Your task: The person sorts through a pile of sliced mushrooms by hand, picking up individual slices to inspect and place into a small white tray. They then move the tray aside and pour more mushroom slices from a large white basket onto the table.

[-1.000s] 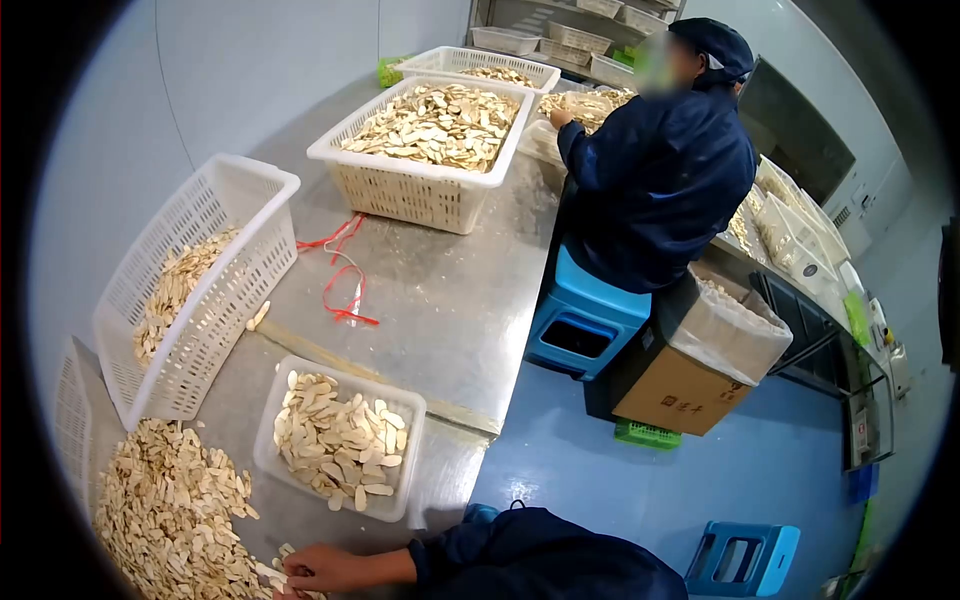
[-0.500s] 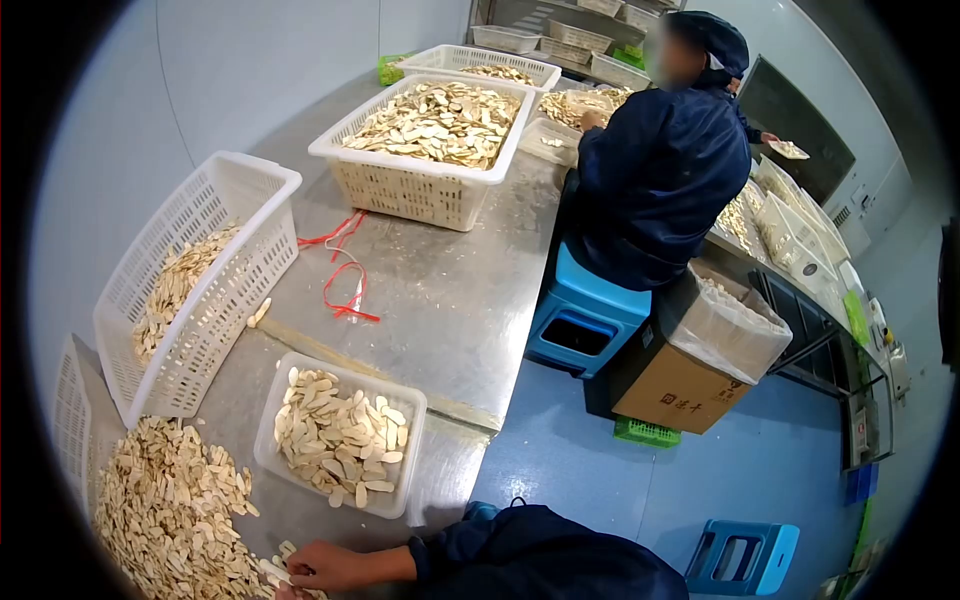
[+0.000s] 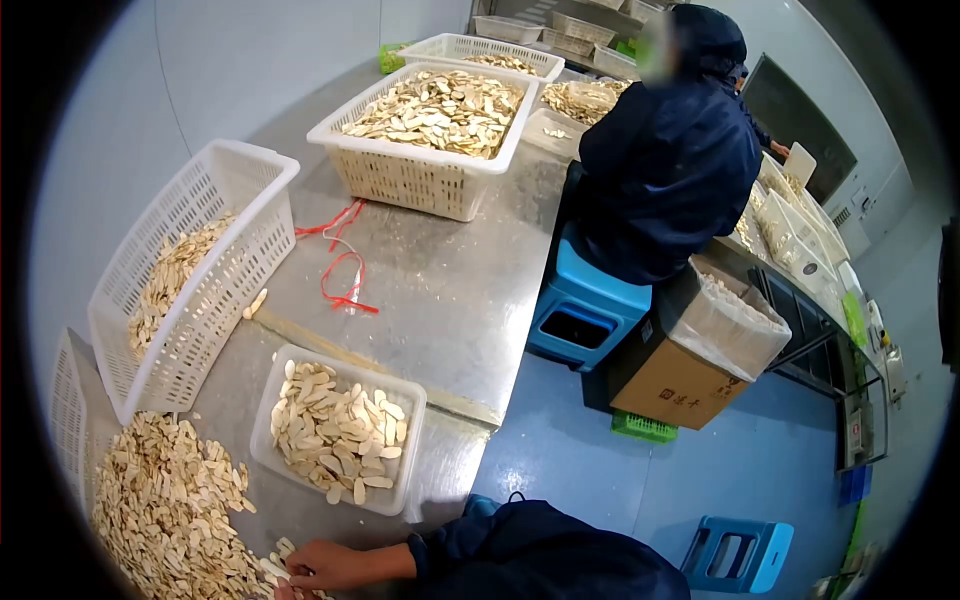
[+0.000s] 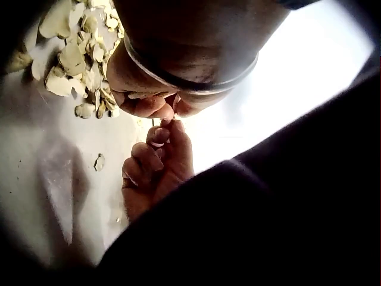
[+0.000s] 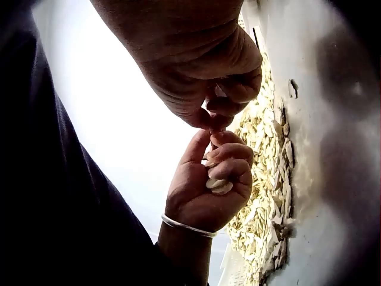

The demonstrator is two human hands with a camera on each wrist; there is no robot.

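Note:
At the head view's bottom edge, my right hand [image 3: 330, 565] is beside the loose heap of pale dried slices [image 3: 175, 500]; my left hand [image 3: 284, 592] shows only in part below it. The right wrist view has my left hand [image 5: 199, 193] with fingers curled round several slices [image 5: 219, 186] against its palm. Its thumb and forefinger tips meet those of my right hand [image 5: 208, 77], whose curled fingers pinch a small pale piece, mostly hidden. The left wrist view also shows both hands' fingertips together. A shallow white tray [image 3: 407, 470] of larger slices stands nearby.
A tilted white basket [image 3: 235, 270] with slices stands by the wall. Farther along are a full basket [image 3: 410, 185] and red string [image 3: 350, 300]. Another person [image 3: 670, 160] sits on a blue stool [image 3: 590, 310] beside a lined carton [image 3: 670, 380].
My hands keep nearly the same place and hold. The seated person has shifted, with the near hand now hidden. Behind, a tray brought into view by someone else has been tipped up.

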